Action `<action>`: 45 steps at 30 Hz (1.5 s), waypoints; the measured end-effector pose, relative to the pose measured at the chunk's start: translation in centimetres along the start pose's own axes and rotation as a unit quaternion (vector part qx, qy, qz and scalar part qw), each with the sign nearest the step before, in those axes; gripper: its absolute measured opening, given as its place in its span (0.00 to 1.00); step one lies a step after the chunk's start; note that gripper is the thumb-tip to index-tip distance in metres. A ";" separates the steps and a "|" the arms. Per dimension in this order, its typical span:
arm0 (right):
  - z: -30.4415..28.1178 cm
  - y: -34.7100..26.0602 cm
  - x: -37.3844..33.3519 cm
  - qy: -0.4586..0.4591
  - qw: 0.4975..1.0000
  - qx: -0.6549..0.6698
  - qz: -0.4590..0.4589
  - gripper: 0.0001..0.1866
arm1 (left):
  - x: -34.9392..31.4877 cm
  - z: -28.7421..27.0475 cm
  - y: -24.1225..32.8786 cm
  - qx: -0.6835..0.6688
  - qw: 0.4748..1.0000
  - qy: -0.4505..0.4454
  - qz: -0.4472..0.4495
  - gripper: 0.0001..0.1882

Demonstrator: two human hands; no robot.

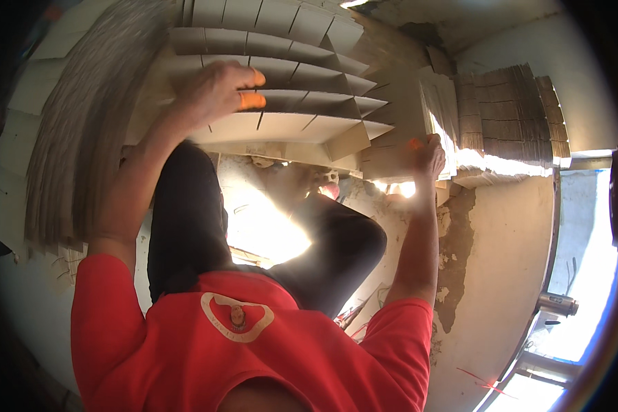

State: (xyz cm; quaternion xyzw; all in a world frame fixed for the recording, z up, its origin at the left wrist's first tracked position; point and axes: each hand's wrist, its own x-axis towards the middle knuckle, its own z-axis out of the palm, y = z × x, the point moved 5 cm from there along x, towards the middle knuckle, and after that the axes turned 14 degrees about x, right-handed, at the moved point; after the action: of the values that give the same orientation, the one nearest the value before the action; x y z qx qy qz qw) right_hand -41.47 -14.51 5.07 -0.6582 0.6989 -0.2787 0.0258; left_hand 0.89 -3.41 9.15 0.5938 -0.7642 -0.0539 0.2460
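- Already fanned out in overlapping rows: the flat cardboard blanks, filling the far middle of the floor, each row stepped over the next.
- Left hand pressed flat on the near rows, orange-capped fingers spread and released, gripping nothing.
- Right hand clenched on the edge of a loose cardboard sheet at the fan's right corner.
- Judged partway through: more to handle in the tall stack at left and the bundled stack at right.
- Little free room: stacks hemming both sides, knees close under the fan, a wall edge and window at right.
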 end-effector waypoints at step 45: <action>-3.6 -19.3 -3.3 -0.136 0.913 0.367 -0.112 0.26 | -0.5 6.4 -0.9 -0.021 0.995 -0.078 -0.061 0.09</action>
State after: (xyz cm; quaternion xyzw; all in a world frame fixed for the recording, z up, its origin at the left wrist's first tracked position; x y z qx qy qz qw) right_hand -25.02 -9.74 15.21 -0.7078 0.4592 -0.4245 0.3287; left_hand -1.05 -4.58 3.07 0.6280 -0.7420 -0.1314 0.1945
